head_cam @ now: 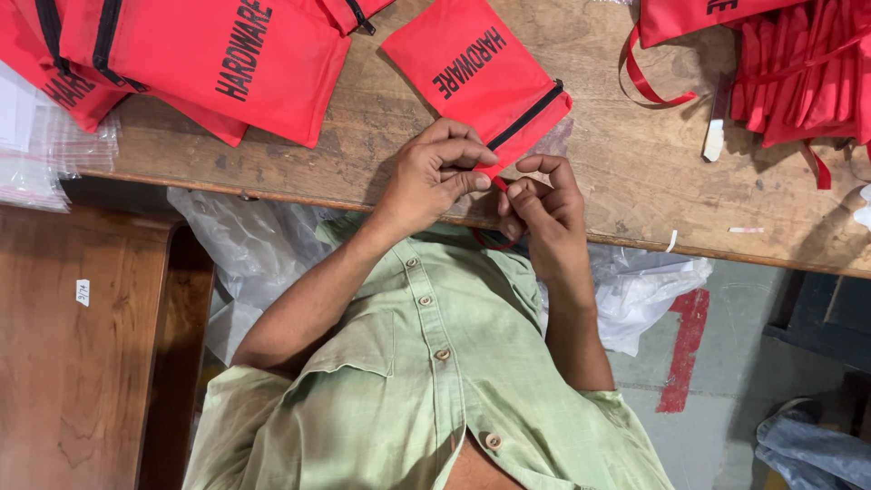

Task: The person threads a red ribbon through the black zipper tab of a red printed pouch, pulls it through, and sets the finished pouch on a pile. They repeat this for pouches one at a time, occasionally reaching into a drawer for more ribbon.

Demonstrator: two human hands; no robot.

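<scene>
Head view: the left hand (435, 172) is pinching the near corner of a flat red fabric pouch with a black zipper (476, 68), thumb and forefinger closed on the cloth right at the zipper's end. The right hand (540, 204) is sitting just beside it at about 3 o'clock, fingertips drawn together on a thin red ribbon loop (494, 238) that is hanging down over the near edge of the worn wooden worktable (626, 172). Both hands are closed and working almost touching each other.

The pouch is lying at 12 o'clock from the hands, slanting up toward 1 o'clock. More red pouches of the same kind (209, 54) are piling up at 10 o'clock, and a bundle of red ribbons (798, 73) is resting at 2 o'clock. Clear plastic bags (259, 245) are hanging below the table edge.

In my judgement, the work is going best with the left hand keeping the corner taut and still, so the right hand is feeding the ribbon end in short, controlled pulls without twisting it.
</scene>
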